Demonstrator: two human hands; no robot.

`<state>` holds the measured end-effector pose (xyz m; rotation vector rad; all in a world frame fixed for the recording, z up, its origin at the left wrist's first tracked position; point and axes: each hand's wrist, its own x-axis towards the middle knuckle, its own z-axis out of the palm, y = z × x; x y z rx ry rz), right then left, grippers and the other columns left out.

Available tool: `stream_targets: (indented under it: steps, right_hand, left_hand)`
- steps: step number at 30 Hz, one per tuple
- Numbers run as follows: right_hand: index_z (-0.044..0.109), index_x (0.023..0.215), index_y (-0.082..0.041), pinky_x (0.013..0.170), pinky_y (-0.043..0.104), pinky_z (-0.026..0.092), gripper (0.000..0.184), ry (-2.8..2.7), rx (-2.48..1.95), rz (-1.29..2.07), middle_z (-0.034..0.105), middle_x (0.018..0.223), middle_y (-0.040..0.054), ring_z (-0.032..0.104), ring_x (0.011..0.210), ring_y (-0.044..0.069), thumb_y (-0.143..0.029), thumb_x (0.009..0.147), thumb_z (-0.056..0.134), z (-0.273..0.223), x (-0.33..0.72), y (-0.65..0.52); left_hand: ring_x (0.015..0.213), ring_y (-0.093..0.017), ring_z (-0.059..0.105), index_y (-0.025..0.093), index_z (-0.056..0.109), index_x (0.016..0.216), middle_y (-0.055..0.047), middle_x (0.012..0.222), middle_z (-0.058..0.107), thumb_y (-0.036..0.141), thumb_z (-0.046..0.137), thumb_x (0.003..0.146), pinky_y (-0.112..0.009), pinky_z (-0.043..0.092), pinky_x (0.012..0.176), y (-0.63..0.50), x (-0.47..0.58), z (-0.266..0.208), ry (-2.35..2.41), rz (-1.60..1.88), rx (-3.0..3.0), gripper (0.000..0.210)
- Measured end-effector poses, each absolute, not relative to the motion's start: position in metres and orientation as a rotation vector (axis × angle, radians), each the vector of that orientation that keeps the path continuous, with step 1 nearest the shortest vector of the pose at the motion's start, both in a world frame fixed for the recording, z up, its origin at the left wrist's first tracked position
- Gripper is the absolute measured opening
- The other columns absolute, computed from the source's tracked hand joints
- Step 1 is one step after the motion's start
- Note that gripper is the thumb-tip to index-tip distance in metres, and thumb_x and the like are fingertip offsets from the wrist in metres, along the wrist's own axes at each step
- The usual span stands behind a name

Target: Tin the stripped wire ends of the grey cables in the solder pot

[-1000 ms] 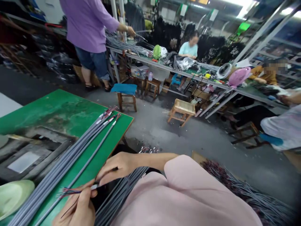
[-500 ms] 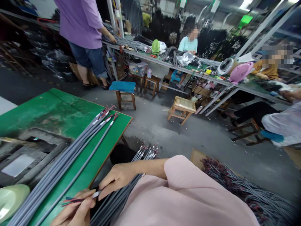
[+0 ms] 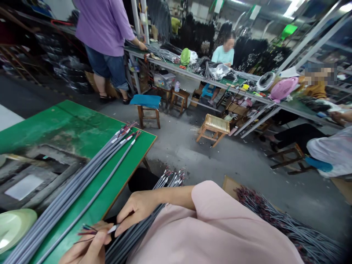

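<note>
My left hand [image 3: 89, 244], at the bottom left, pinches the coloured wires [image 3: 88, 231] at the end of a cable between thumb and fingers. The wires, dark, red and green, fan out past the fingertips. My right hand [image 3: 134, 212] is closed around the same cable just behind its white band [image 3: 112, 229]; most of this cable is hidden by the hand. Below my right arm, a bundle of grey cables [image 3: 129, 234] lies across my lap. More grey cables [image 3: 82, 176] with bared wire ends lie on the green table [image 3: 137, 146] beside my hands, one apart from the others.
A pale green bowl-like thing [image 3: 16, 227] sits at the table's left edge. To my right lies a large heap of cables [image 3: 288, 220]. Stools [image 3: 213, 124] stand on the floor before a long workbench [image 3: 176, 69]. A person in purple [image 3: 103, 29] stands there; others sit along it.
The wires in my left hand have spread farther apart and point more upward. Both hands keep hold of the cable. The view has shifted slightly, and the standing person's arm reaches farther right.
</note>
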<state>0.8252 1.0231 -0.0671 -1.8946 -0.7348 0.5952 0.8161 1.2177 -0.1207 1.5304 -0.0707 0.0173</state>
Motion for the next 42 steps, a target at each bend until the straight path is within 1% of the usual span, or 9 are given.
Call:
stream_targets:
  steps: [3,5,8,11,15,18,29,36,42]
  right_hand:
    - [0.062,0.072,-0.014,0.059,0.014,0.034,0.027,-0.783,-2.014,0.467,0.050,0.063,-0.0052,0.045,0.059,0.005,-0.035,0.088,0.057,-0.068,0.825,1.026]
    - [0.058,0.064,-0.015,0.056,0.016,0.032,0.034,-0.783,-2.117,0.354,0.046,0.059,-0.0054,0.042,0.056,0.005,-0.038,0.088,0.056,-0.070,0.820,1.030]
    - [0.053,0.056,-0.016,0.055,0.020,0.029,0.039,-0.694,-2.239,0.184,0.044,0.054,-0.0050,0.041,0.054,0.006,-0.037,0.088,0.055,-0.073,0.813,1.037]
    - [0.054,0.057,-0.015,0.054,0.020,0.029,0.037,-0.656,-2.202,0.107,0.045,0.052,-0.0049,0.041,0.051,0.006,-0.032,0.090,0.052,-0.076,0.814,1.039]
    - [0.050,0.056,-0.016,0.052,0.020,0.029,0.038,-0.701,-2.168,0.132,0.042,0.051,-0.0053,0.040,0.050,0.006,-0.030,0.090,0.049,-0.078,0.817,1.042]
    - [0.045,0.054,-0.017,0.052,0.021,0.029,0.039,-0.733,-2.194,0.125,0.041,0.050,-0.0052,0.039,0.050,0.007,-0.030,0.091,0.049,-0.078,0.817,1.045]
    - [0.046,0.056,-0.017,0.053,0.022,0.030,0.038,-0.765,-2.231,0.119,0.040,0.053,-0.0046,0.041,0.050,0.007,-0.030,0.091,0.048,-0.083,0.825,1.052]
    - [0.045,0.056,-0.017,0.054,0.021,0.030,0.038,-0.751,-2.242,0.114,0.040,0.053,-0.0047,0.040,0.051,0.007,-0.029,0.091,0.048,-0.084,0.828,1.051]
    - [0.044,0.056,-0.018,0.054,0.020,0.030,0.038,-0.745,-2.272,0.100,0.042,0.053,-0.0044,0.040,0.051,0.007,-0.031,0.092,0.047,-0.084,0.826,1.048]
  left_hand:
    - [0.047,-0.012,0.053,0.017,0.050,0.046,0.004,0.044,0.055,0.038,0.083,0.049,-0.026,0.048,0.051,1.208,0.820,-0.114,0.069,0.097,1.365,0.039]
    - [0.050,-0.014,0.055,0.016,0.049,0.043,0.003,0.041,0.051,0.041,0.083,0.047,-0.027,0.047,0.052,1.203,0.818,-0.105,0.094,0.018,1.325,0.043]
    - [0.050,-0.011,0.051,0.015,0.059,0.050,0.000,0.049,0.055,0.044,0.076,0.064,-0.025,0.043,0.052,1.199,0.813,-0.097,0.106,-0.139,1.356,0.036]
    - [0.056,-0.012,0.053,0.015,0.062,0.052,-0.002,0.051,0.057,0.046,0.071,0.072,-0.026,0.043,0.058,1.198,0.815,-0.097,0.095,-0.130,1.305,0.038]
    - [0.060,-0.014,0.055,0.015,0.058,0.046,-0.002,0.049,0.056,0.047,0.070,0.073,-0.026,0.044,0.061,1.200,0.816,-0.096,0.123,-0.115,1.205,0.042]
    - [0.055,-0.012,0.051,0.016,0.056,0.044,-0.001,0.047,0.053,0.047,0.069,0.073,-0.027,0.043,0.061,1.202,0.813,-0.093,0.126,-0.120,1.160,0.044]
    - [0.058,-0.012,0.051,0.015,0.062,0.050,-0.002,0.052,0.056,0.049,0.067,0.075,-0.026,0.041,0.061,1.207,0.817,-0.106,0.136,-0.123,1.074,0.043]
    - [0.053,-0.009,0.045,0.014,0.074,0.077,0.001,0.051,0.053,0.046,0.066,0.078,-0.025,0.039,0.058,1.205,0.820,-0.118,0.126,-0.156,1.011,0.033]
    - [0.069,-0.016,0.059,0.015,0.063,0.050,-0.004,0.056,0.059,0.046,0.065,0.078,-0.026,0.044,0.067,1.203,0.822,-0.114,0.055,-0.128,1.084,0.041]
